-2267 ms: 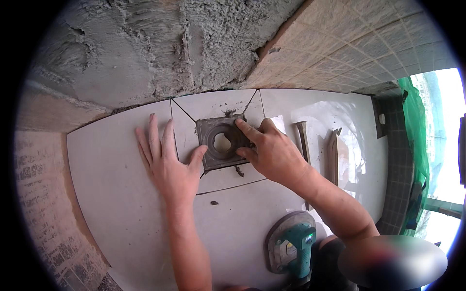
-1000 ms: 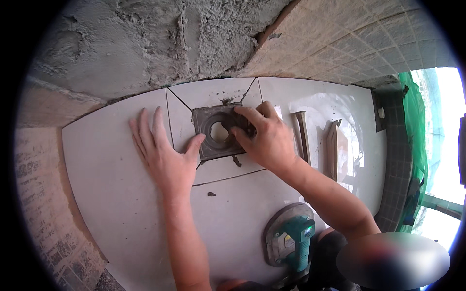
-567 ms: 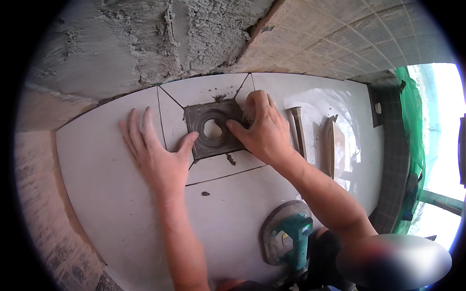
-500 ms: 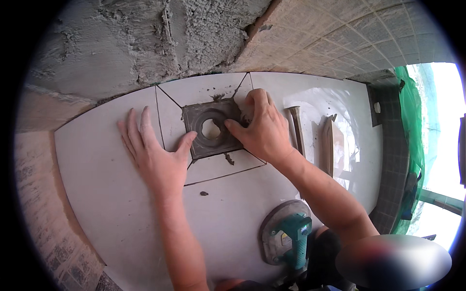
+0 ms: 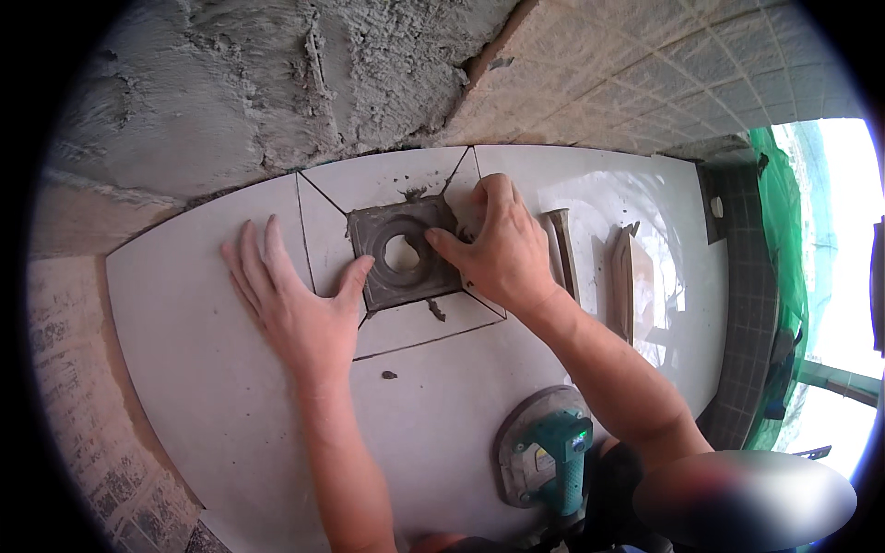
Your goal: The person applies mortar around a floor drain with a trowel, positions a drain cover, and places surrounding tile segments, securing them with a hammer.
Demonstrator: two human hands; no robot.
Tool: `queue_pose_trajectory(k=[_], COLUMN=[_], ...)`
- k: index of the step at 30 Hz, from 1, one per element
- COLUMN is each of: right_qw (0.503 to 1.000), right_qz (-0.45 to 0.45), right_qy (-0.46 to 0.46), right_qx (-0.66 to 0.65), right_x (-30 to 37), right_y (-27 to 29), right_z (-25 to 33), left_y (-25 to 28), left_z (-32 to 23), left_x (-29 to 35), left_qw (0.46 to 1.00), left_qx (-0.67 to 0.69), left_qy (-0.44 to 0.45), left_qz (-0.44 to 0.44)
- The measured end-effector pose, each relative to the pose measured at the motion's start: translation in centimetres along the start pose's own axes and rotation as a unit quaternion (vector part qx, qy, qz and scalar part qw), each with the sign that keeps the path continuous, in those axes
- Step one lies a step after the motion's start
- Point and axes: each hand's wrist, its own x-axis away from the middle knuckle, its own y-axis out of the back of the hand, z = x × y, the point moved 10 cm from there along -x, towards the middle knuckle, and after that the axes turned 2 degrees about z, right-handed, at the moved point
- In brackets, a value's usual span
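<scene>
A square dark grey floor drain [image 5: 383, 293] with a round hole sits in a recess among white tiles cut on the diagonal. My left hand [image 5: 309, 318] lies with fingers spread on the tile to its left, the thumb tip at the drain's left edge. On the other side my right hand [image 5: 507, 249] has its thumb on the drain's right part. Its fingers are bent and apart, resting by the upper right corner; their undersides are hidden. Dark mortar crumbs [image 5: 436, 311] lie around the drain.
Right of my right hand lie a narrow long tool [image 5: 563, 249] and a trowel-like flat tool [image 5: 625, 286]. A green-handled suction-type tool [image 5: 544, 452] with a round grey base stands near my knees. Rough cement wall [image 5: 230, 92] rises behind; green netting [image 5: 784, 276] hangs at right.
Both hands hold nearly the same places at the drain. The whole view has shifted very slightly.
</scene>
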Motion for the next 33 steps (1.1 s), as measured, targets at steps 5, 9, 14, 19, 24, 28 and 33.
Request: queue_pose_trajectory(k=[5,9,14,19,24,28,33], right_qw=[1.000,1.000,1.000,0.995,0.985,0.986,0.985], right_qz=[-0.003,0.003,-0.015,-0.003,-0.023,-0.020,-0.027], right_qy=[0.000,-0.010,0.020,0.101,0.164,0.157,0.151], right_qx=[-0.003,0.004,0.001,-0.003,0.048,0.056,0.075], right_x=[0.0,-0.2,0.3,1.6,2.2,2.3,2.6], right_y=[-0.1,0.1,0.1,-0.4,-0.7,-0.8,-0.6], right_z=[-0.1,0.1,0.9,1.2,2.2,2.3,2.8], left_y=[0.1,0.1,-0.1,0.0,0.0,0.1,0.1], left_z=[0.1,0.2,0.1,0.1,0.1,0.1,0.1], left_x=[-0.1,-0.1,-0.1,-0.1,-0.1,-0.1,-0.1], left_qw=[1.000,1.000,1.000,1.000,1.000,1.000,1.000], left_qx=[0.002,0.005,-0.019,-0.017,-0.014,0.005,0.006], left_qy=[0.003,0.012,0.012,0.010,0.017,0.008,0.009], left_qz=[0.000,0.005,0.016,0.015,0.013,0.002,0.001])
